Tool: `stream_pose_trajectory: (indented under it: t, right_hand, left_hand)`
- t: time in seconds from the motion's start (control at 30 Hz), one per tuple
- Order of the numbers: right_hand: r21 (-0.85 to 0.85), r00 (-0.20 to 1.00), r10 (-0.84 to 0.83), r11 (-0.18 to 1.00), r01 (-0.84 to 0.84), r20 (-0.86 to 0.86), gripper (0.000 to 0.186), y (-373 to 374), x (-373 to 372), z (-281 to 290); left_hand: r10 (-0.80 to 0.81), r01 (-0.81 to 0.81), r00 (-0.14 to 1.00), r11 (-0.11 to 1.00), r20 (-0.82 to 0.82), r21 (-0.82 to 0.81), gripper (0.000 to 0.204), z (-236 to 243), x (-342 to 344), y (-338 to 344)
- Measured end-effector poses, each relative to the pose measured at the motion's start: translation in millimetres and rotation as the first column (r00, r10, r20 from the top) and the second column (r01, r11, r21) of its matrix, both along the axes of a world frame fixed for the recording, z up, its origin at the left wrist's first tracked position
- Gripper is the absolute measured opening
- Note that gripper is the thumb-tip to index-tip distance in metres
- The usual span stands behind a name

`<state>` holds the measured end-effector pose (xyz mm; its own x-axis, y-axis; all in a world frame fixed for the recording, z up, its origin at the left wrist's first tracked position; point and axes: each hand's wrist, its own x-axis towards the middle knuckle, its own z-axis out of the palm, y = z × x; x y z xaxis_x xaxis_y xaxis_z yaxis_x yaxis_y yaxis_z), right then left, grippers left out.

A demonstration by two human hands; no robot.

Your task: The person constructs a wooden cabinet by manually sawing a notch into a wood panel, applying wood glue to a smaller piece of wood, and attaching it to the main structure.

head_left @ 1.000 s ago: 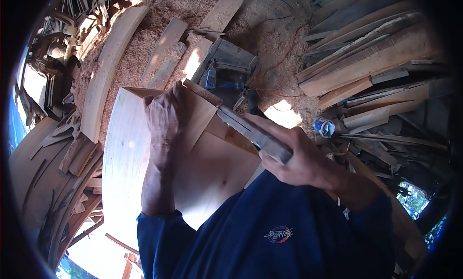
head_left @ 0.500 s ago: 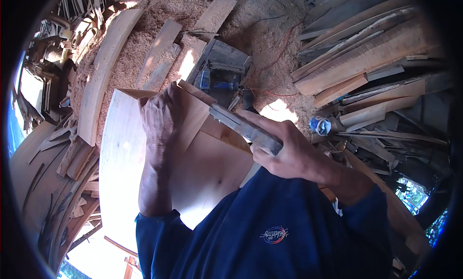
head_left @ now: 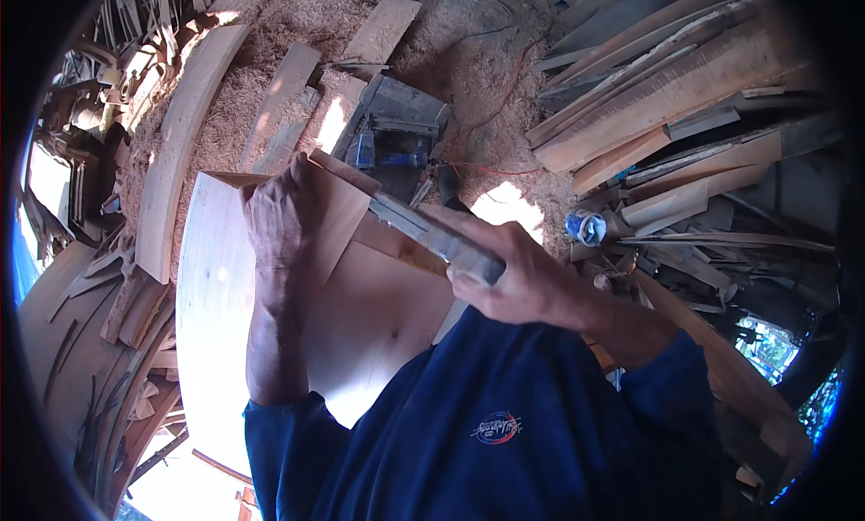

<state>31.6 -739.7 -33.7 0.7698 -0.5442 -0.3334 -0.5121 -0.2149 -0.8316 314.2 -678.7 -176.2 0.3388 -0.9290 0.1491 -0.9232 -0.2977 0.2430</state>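
Observation:
A pale wooden piece built of joined boards (head_left: 374, 291) stands in front of me, its large left panel brightly lit. My left hand (head_left: 284, 201) is closed at its upper corner, fingers curled over and mostly hidden from me. From beside that hand a narrow brown wooden edge (head_left: 347, 174) slants down to the right. My right hand (head_left: 518, 273) is wrapped round a worn grey bar-shaped block (head_left: 432, 235), whose exact kind I cannot make out. The block's far end meets or overlaps the brown edge; whether they touch is unclear.
Shavings (head_left: 261, 79) cover the floor, with loose boards (head_left: 194, 147) on them. A dark machine with blue parts (head_left: 392, 147) stands beyond the wooden piece. Stacked planks (head_left: 667, 84) fill the right side, near a blue-and-white can (head_left: 586, 227). Curved boards (head_left: 81, 314) lean at left.
The whole view has shifted slightly, so most things sit a little further left. Both hands keep their holds, and the grey block stays at nearly the same place along the brown edge.

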Motion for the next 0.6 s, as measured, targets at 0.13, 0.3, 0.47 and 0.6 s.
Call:
stream_pose_trajectory:
  t: [0.13,0.3,0.47,0.6]
  right_hand:
    - [0.085,0.999,0.034,0.996,-0.033,-0.01,0.074,-7.6,-30.8,53.3]
    - [0.126,1.0,0.007,0.992,-0.006,-0.011,0.074,-1.8,-41.6,57.1]
    - [-0.024,0.999,0.041,0.999,-0.04,0.03,0.075,-12.2,7.3,0.9]
    - [0.166,0.999,0.027,0.986,-0.021,-0.036,0.075,-10.6,-23.3,48.6]
  left_hand:
    - [0.037,-0.037,0.998,0.999,-0.049,0.006,0.035,3.2,3.9,4.9]
    - [-0.067,0.065,0.997,0.995,0.032,0.075,0.022,7.0,3.9,1.8]
    - [-0.072,0.068,0.995,0.996,0.062,0.053,0.027,-5.7,3.6,5.0]
    - [0.036,-0.036,0.999,0.999,0.002,-0.008,0.037,0.5,-0.1,4.6]
